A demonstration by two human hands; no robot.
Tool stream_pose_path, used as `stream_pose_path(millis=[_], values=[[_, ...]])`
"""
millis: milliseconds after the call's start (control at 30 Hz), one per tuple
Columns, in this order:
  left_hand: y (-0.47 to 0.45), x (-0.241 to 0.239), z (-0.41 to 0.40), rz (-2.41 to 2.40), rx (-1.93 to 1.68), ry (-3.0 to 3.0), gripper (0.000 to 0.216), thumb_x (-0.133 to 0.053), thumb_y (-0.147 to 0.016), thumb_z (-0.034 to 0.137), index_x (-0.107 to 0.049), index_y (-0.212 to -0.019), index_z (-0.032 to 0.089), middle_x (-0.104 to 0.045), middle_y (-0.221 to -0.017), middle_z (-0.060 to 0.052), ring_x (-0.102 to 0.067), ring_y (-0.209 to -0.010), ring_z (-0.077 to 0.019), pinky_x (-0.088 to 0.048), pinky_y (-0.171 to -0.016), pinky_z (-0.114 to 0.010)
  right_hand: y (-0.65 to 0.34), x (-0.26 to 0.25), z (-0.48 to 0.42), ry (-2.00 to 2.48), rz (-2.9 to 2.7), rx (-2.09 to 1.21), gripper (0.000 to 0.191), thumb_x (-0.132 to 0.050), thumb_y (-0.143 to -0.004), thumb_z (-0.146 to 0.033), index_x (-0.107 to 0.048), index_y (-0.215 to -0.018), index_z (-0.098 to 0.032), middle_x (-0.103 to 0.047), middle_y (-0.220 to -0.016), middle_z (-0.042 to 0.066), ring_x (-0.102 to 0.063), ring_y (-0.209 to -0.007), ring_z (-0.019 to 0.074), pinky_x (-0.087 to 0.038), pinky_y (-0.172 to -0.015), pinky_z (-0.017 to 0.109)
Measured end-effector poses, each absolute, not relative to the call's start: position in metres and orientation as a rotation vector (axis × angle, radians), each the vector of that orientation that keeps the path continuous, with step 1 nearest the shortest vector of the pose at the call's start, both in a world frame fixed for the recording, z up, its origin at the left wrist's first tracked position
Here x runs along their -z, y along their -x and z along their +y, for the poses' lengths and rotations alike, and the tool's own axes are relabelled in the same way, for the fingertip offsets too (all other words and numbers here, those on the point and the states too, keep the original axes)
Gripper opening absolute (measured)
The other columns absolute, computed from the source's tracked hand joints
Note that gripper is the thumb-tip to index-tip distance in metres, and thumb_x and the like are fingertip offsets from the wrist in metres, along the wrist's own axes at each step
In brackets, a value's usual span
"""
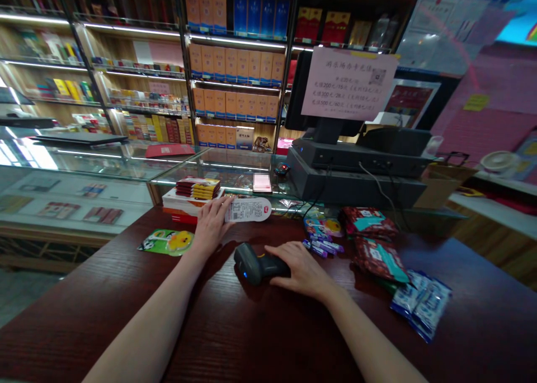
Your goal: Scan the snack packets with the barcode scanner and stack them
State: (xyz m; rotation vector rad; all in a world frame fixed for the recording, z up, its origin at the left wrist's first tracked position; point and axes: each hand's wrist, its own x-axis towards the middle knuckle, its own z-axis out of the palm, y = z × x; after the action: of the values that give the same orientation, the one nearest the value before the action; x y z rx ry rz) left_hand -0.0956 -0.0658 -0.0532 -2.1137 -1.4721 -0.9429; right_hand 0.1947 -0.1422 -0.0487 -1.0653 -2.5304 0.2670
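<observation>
My left hand (213, 223) has its thumb and fingers around the near end of a white-backed blister card (248, 209), printed with text and a barcode. Under my right hand (300, 266) is the handle of a dark barcode scanner (250, 263), which lies on the brown counter with a blue light lit; the fingers curl over it. A green card with a yellow duck shape (178, 241) lies left of my left hand. Right of the scanner are small purple packets (323, 245) and another duck card (329, 226).
Brown snack bags (380, 259) and blue-white packets (423, 302) lie at the right. Red-and-yellow packs (197, 188) sit on a stack of boxes (184, 206) behind my left hand. Ahead stand a glass case (226, 162) and a monitor with a paper notice (350, 84).
</observation>
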Motion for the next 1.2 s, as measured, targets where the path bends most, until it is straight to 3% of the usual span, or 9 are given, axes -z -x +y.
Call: stream_pose_path(millis=[467, 1200], values=[[0.100, 0.055, -0.065, -1.498, 0.989, 2.088, 0.071, -0.067, -0.086, 0.031, -0.038, -0.151, 0.026, -0.052, -0.144, -0.012, -0.047, -0.124, -0.0326, -0.039, -0.105, -0.048, -0.190, 0.056, -0.139, 1.085, -2.515, -0.280, 0.051, -0.071, -0.086, -0.035, -0.057, -0.134, -0.023, -0.065, -0.117, 0.009, -0.059, -0.107, 0.0252, -0.041, -0.094, 0.040], [0.099, 0.053, -0.067, -1.522, 0.993, 2.090, 0.072, -0.066, -0.086, 0.027, -0.037, -0.152, 0.027, -0.051, -0.146, -0.011, -0.047, -0.127, -0.0318, -0.037, -0.106, -0.046, -0.212, 0.040, -0.141, 1.106, -2.355, -0.244, 0.049, -0.068, -0.087, -0.032, -0.057, -0.134, -0.027, -0.065, -0.116, 0.008, -0.060, -0.106, 0.0258, -0.043, -0.093, 0.041]])
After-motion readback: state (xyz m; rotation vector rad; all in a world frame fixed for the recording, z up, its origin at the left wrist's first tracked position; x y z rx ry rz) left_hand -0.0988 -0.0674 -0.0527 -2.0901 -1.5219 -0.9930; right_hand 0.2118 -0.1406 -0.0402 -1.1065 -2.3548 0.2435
